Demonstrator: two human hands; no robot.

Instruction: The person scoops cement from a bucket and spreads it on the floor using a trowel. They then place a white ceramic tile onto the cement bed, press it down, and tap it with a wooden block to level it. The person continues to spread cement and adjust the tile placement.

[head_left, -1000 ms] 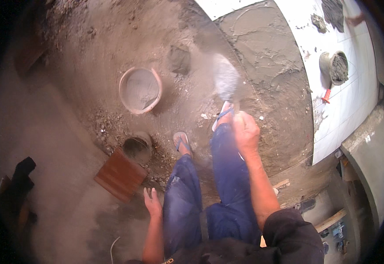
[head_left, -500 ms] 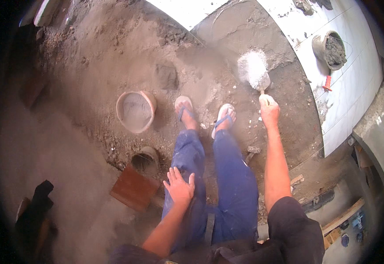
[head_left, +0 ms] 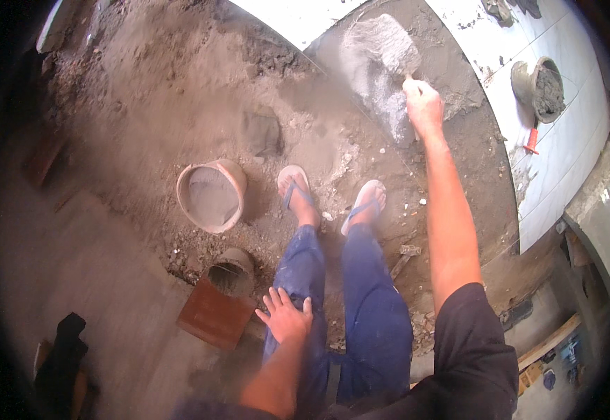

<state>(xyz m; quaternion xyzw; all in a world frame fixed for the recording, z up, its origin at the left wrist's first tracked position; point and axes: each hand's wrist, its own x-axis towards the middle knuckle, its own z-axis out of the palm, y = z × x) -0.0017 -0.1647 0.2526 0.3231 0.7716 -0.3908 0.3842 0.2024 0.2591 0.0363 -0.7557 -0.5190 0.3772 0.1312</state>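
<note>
Trowel [head_left: 406, 59] had moved farther out over the mortar patch [head_left: 460, 66] in the last half second; pale powder [head_left: 387, 98] now streaked back toward its near edge, so dusting looked underway, coverage partial. Blur hid how much stayed on the blade. Right hand [head_left: 425, 108]: fingers wrapped tight on the trowel handle. Left hand [head_left: 287, 320]: fingers spread, nothing held, on the left leg, as before. Tub [head_left: 239, 183] held grey powder; bucket [head_left: 522, 84] on white tiles [head_left: 547, 164] held wet mortar; pail [head_left: 242, 260] contents unclear.

Smooth tiles [head_left: 565, 155], rough mortar [head_left: 450, 64], matt cloth trousers [head_left: 376, 318]
</note>
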